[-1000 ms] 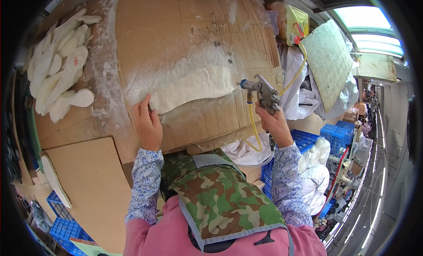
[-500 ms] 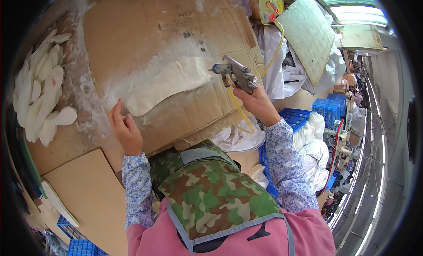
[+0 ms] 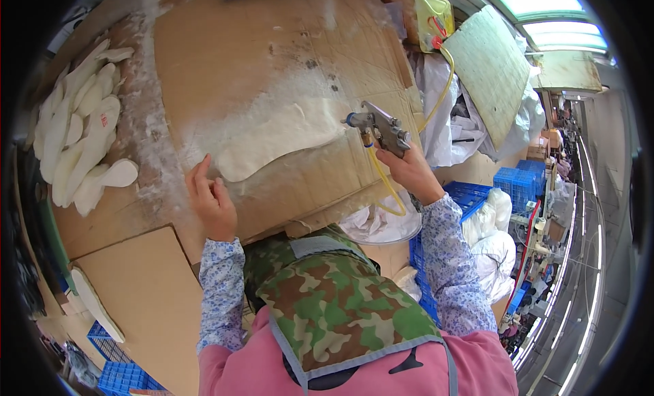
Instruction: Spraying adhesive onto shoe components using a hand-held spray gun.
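Observation:
A long white insole-shaped piece (image 3: 286,134) lies on a cardboard-covered bench (image 3: 225,49) dusted with white residue. My right hand (image 3: 409,170) grips a metal spray gun (image 3: 381,127) whose nozzle points left at the piece's right end; a yellow hose (image 3: 385,185) hangs from the gun. My left hand (image 3: 211,202) rests on the cardboard just left of the piece's near end, one finger raised, holding nothing.
A pile of several white insole pieces (image 3: 82,144) lies at the bench's left. A loose cardboard sheet (image 3: 143,301) sits lower left. Blue crates (image 3: 524,181), white bags (image 3: 494,232) and a tilted green board (image 3: 490,69) stand to the right. A yellow container (image 3: 432,14) is behind.
The view has shifted. The spray gun has moved left, closer over the white piece's right end. My left hand stays at the piece's near end, with a finger lifted.

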Demonstrator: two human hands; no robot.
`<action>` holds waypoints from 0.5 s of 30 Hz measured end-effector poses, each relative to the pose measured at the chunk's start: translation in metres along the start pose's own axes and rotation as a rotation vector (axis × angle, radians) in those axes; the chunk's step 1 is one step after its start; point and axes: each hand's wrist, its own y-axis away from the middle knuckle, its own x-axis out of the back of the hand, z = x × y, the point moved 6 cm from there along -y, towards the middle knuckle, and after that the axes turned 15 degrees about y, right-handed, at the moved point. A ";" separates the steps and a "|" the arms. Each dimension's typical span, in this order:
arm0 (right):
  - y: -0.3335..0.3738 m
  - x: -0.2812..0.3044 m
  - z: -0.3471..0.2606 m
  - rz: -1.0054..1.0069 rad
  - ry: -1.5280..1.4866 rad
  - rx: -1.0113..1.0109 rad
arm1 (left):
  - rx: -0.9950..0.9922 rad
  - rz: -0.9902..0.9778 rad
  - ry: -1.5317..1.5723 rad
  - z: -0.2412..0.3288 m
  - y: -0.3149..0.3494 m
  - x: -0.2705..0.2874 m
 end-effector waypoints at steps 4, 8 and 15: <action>0.000 0.000 0.003 0.008 -0.020 -0.056 | 0.019 -0.012 -0.016 0.000 0.001 0.001; 0.001 0.003 -0.002 0.023 0.013 -0.050 | 0.004 -0.007 -0.011 -0.003 0.002 0.002; 0.003 0.003 -0.004 0.031 -0.018 -0.061 | -0.034 0.003 -0.030 -0.004 0.003 0.003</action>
